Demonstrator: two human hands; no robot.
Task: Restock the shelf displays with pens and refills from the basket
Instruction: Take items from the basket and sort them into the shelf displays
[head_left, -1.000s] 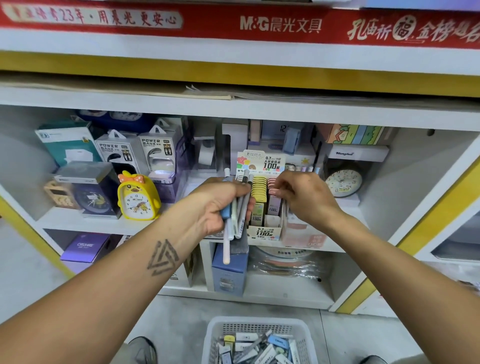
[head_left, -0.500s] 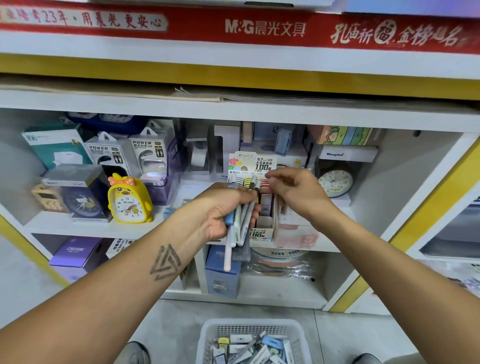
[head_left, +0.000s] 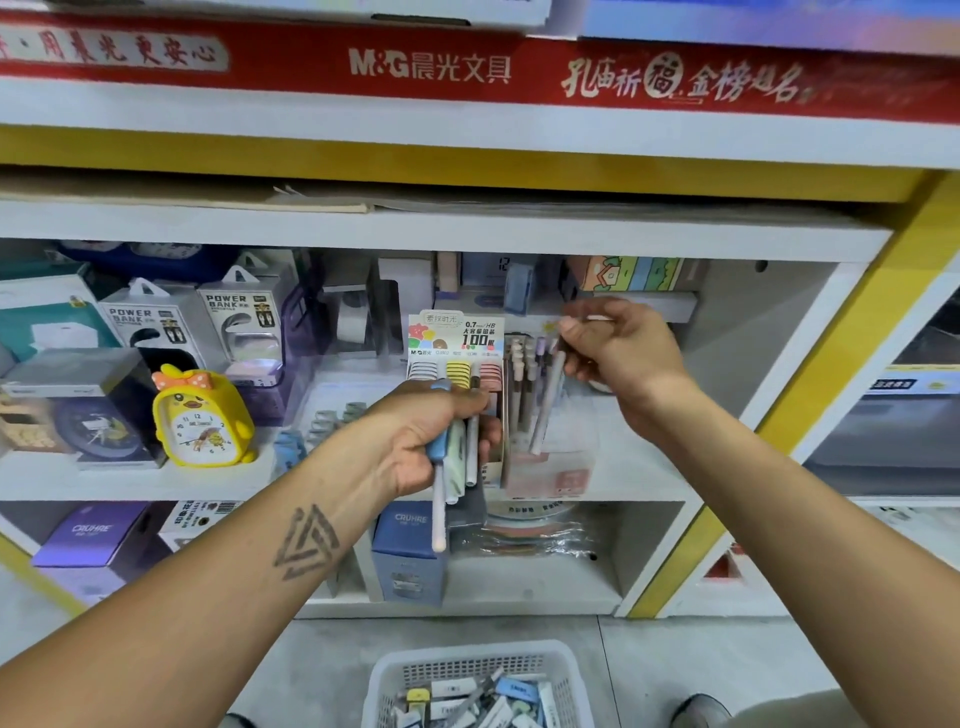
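Both hands grip pens: left a bunch, right one over the display; basket remains stocked.

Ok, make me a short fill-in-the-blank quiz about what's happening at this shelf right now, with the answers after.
1. The left hand grips a bundle of ____.
2. The right hand pinches a single ____ pen above the display.
3. The white basket sits on the ____.
4. The alarm clock on the shelf is shaped like a yellow ____.

Answers: pens; grey; floor; duck
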